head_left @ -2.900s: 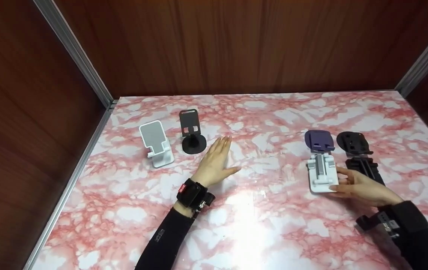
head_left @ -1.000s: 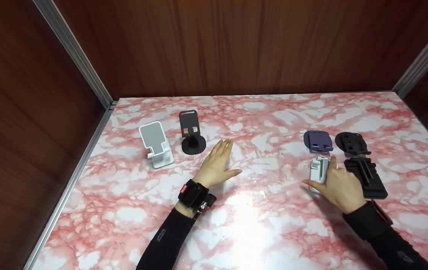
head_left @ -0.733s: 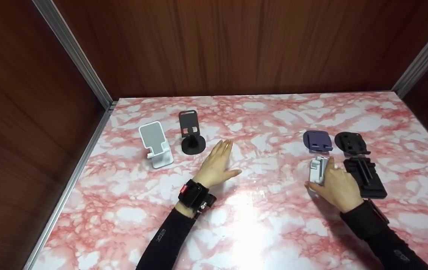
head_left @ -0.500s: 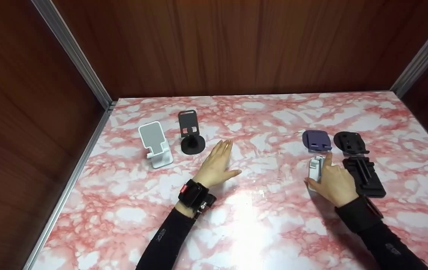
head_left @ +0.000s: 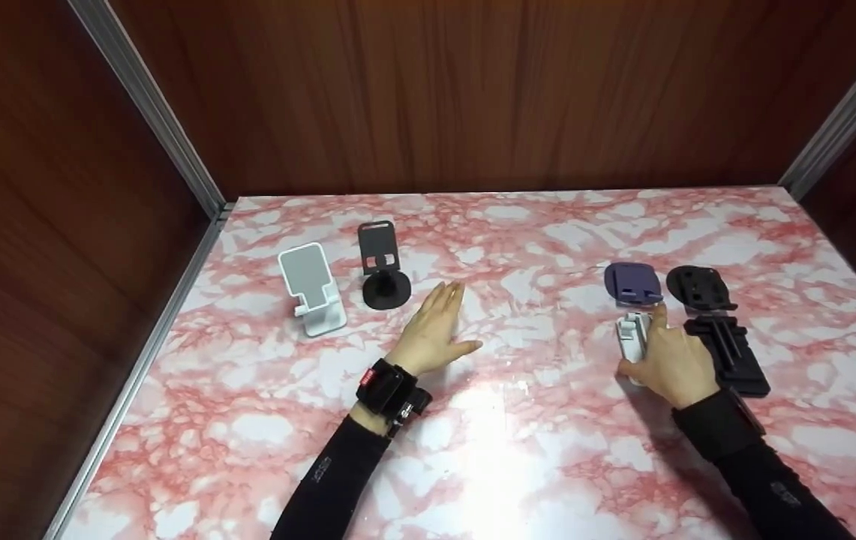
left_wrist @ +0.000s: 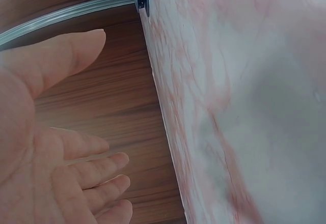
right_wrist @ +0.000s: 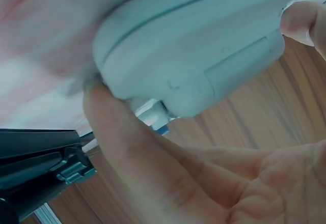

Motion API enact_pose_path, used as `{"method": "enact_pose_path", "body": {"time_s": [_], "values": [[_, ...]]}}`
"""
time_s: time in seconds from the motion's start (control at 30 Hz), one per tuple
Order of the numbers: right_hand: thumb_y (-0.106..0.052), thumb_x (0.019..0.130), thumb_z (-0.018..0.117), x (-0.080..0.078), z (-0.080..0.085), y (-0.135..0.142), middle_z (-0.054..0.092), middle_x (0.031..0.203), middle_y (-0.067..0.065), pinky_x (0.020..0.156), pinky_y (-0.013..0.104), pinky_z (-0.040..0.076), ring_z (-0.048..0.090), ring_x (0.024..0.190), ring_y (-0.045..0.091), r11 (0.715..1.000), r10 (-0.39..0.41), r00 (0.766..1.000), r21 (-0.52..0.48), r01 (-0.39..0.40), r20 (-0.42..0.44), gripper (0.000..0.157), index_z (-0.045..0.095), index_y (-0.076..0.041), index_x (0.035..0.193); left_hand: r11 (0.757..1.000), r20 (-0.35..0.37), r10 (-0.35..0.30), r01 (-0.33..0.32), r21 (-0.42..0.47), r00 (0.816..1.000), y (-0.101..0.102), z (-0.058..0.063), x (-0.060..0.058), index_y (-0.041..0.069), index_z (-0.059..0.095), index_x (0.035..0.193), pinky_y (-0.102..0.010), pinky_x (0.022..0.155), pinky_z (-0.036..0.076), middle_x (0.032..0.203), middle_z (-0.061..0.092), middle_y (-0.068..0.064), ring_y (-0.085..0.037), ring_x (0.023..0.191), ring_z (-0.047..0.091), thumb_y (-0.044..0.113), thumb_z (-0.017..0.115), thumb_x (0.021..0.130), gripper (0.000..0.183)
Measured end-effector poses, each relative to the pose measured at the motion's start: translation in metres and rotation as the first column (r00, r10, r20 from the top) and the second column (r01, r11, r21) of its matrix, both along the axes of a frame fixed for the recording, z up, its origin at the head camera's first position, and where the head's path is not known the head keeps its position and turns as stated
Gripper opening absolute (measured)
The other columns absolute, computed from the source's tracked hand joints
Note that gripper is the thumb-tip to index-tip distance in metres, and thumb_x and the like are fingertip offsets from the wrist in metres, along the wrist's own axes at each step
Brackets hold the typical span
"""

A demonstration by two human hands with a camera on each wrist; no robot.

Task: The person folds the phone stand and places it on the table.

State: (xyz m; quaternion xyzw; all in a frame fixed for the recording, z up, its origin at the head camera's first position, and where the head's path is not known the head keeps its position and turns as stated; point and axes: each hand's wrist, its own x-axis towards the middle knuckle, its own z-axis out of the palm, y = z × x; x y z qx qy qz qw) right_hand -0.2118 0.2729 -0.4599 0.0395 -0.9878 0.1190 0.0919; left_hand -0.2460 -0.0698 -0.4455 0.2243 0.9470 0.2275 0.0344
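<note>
In the head view, a folded white phone stand [head_left: 631, 338] lies on the marbled table, partly hidden under my right hand [head_left: 674, 365]. The thumb is at the stand's near end and the index finger stretches along toward its far end. Seen from the right wrist, the white phone stand [right_wrist: 198, 46] sits between the thumb [right_wrist: 300, 24] and a finger [right_wrist: 127, 147], one at each end. My left hand [head_left: 430, 334] holds nothing; its fingers are straight and its thumb is spread. Closest to it is an upright black phone stand [head_left: 386, 289].
An upright white phone stand [head_left: 307, 277] is at the left. Beyond my right hand lie a folded purple phone stand [head_left: 634, 282] and a folded round-based black one [head_left: 700, 286]. A larger folded black stand [head_left: 744, 367] is right beside that hand. Wooden walls [head_left: 473, 97] enclose the table.
My right hand let go of the white stand's right side, shifted over its top, and its thumb closed in on the near end. The left hand has stayed nearly still.
</note>
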Motion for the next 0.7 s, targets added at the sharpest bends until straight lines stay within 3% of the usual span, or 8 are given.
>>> {"method": "enact_pose_path", "body": {"time_s": [0.47, 0.7], "values": [[-0.032, 0.07, 0.077, -0.0024, 0.0017, 0.003, 0.059, 0.082, 0.046, 0.058, 0.058, 0.051, 0.061, 0.062, 0.049, 0.999, -0.016, 1.0, 0.041, 0.014, 0.027, 0.102, 0.03, 0.031, 0.135, 1.0, 0.013, 0.005, -0.005, 0.001, 1.0, 0.0001, -0.0007, -0.0003, -0.004, 0.02, 0.155, -0.044, 0.126, 0.018, 0.162, 0.022, -0.024, -0.037, 0.152, 0.016, 0.038, 0.07, 0.09, 0.092], [-0.032, 0.082, 0.074, -0.0013, 0.0089, -0.0018, 0.059, 0.079, 0.04, 0.049, 0.053, 0.048, 0.06, 0.063, 0.049, 0.997, 0.003, 0.992, 0.079, -0.013, 0.125, 0.094, 0.026, 0.02, 0.145, 1.0, 0.023, 0.023, -0.023, 0.0, 0.999, -0.0008, -0.0016, -0.0007, -0.004, 0.02, 0.155, -0.047, 0.125, 0.02, 0.162, 0.023, -0.024, -0.038, 0.152, 0.016, 0.038, 0.07, 0.09, 0.092]]}}
